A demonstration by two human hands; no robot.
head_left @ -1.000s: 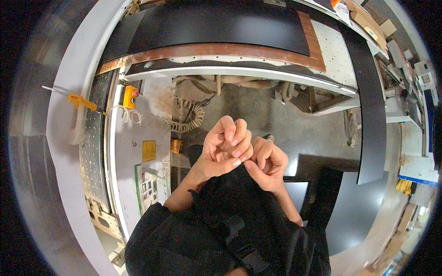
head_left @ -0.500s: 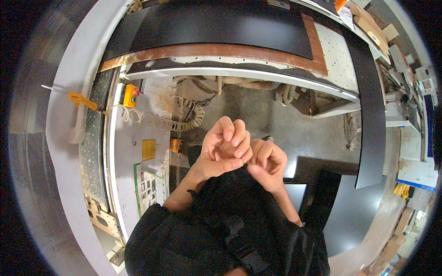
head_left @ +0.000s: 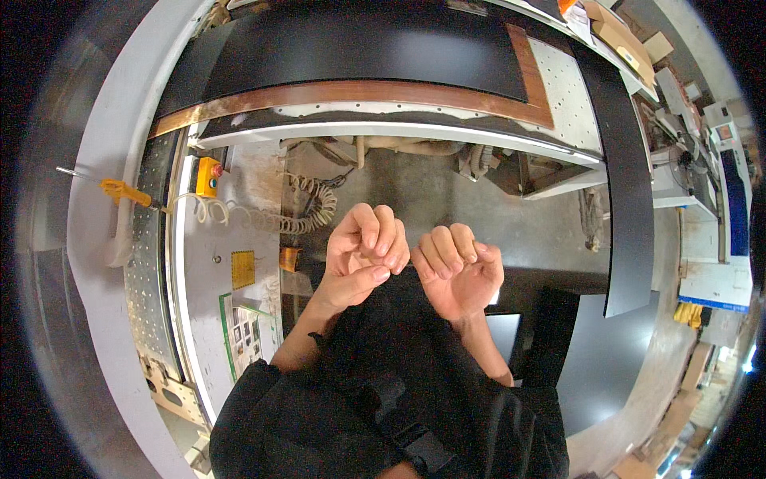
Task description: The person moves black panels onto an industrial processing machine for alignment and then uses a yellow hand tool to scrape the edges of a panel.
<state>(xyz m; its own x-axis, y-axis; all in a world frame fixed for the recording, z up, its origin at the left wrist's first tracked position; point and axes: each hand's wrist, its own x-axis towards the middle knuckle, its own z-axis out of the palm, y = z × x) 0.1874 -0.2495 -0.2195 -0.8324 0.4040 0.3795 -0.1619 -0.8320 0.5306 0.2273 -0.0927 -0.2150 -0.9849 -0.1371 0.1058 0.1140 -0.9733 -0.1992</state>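
Observation:
Both my hands are raised in front of my black clothing, above the floor and just short of the bench. My left hand [head_left: 363, 254] is loosely curled, its palm bare and its thumb tip close under the fingertips. Nothing shows inside it. My right hand [head_left: 459, 271] is beside it, turned palm up with the fingers bent over. No object is visible in that palm either. A small gap lies between the two hands.
Ahead, a black panel [head_left: 359, 48] rests over a brown board [head_left: 343, 93] on a white perforated bench [head_left: 562, 100]. A yellow air blow gun [head_left: 126, 192] with a coiled hose [head_left: 307, 211] and a yellow switch box [head_left: 209, 177] are at left. Dark panels [head_left: 610, 359] stand at right.
My hands have drawn apart. The right one has turned to show its palm and bent fingers; the left one keeps its loose curl. The whole view has shifted slightly.

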